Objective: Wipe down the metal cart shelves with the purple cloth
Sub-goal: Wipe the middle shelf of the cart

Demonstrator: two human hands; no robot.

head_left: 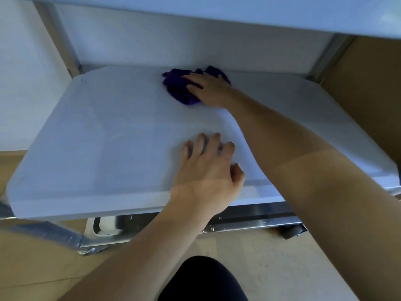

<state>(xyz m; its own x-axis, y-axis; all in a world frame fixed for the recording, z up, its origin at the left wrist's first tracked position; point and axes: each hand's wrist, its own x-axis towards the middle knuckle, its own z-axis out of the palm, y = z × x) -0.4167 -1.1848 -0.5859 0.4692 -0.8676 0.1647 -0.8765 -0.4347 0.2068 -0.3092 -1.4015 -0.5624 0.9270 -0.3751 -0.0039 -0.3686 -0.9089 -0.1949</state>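
The purple cloth (178, 88) lies bunched near the back edge of the metal cart's lower shelf (97, 131). My right hand (209, 89) presses down on the cloth with its fingers stretched flat over it. My left hand (208, 168) rests near the shelf's front edge, fingers spread and slightly bent on the bare metal, holding nothing. The right part of the cloth is hidden under my right hand.
The cart's upper shelf (238, 16) overhangs at the top. Upright metal posts stand at the back left (58, 38) and back right (329, 55). A caster wheel (291, 231) and a lower frame show below the shelf. My dark-clad knee (201, 279) is at the bottom.
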